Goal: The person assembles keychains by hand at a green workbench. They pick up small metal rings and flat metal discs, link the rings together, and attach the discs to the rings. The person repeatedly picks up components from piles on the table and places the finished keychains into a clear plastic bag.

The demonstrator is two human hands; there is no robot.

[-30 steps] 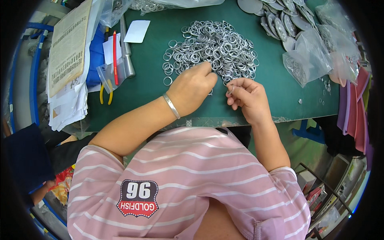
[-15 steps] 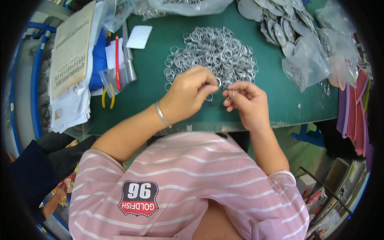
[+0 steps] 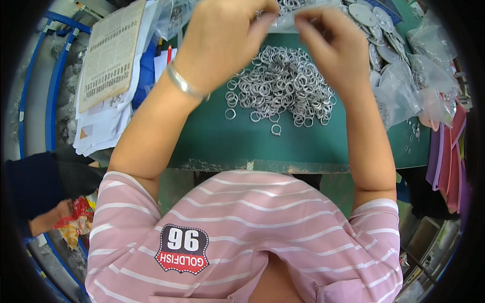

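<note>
A heap of silver metal rings [image 3: 290,83] lies on the green table, and a single loose ring [image 3: 276,130] is on its near side. Beyond the heap, my left hand [image 3: 220,45] reaches over the table, its thumb and forefinger closed toward each other. Opposite it, my right hand [image 3: 336,48] has curled fingers with the thumb close to them. Both hands are slightly blurred, and whatever their fingertips hold cannot be made out. Between and behind them shows a clear plastic bag [image 3: 288,22], with more rings beside my left fingertips.
Papers and a booklet [image 3: 108,60] are stacked at the left, near a red pencil [image 3: 169,53]. Round metal discs [image 3: 386,53] and plastic bags of small parts [image 3: 401,83] fill the far right. Another person's hand [image 3: 50,217] is beside a red and yellow packet at the lower left.
Both my hands have moved forward from the near side of the ring heap to beyond it, and apart. The heap sits lower in view, its near edge uncovered.
</note>
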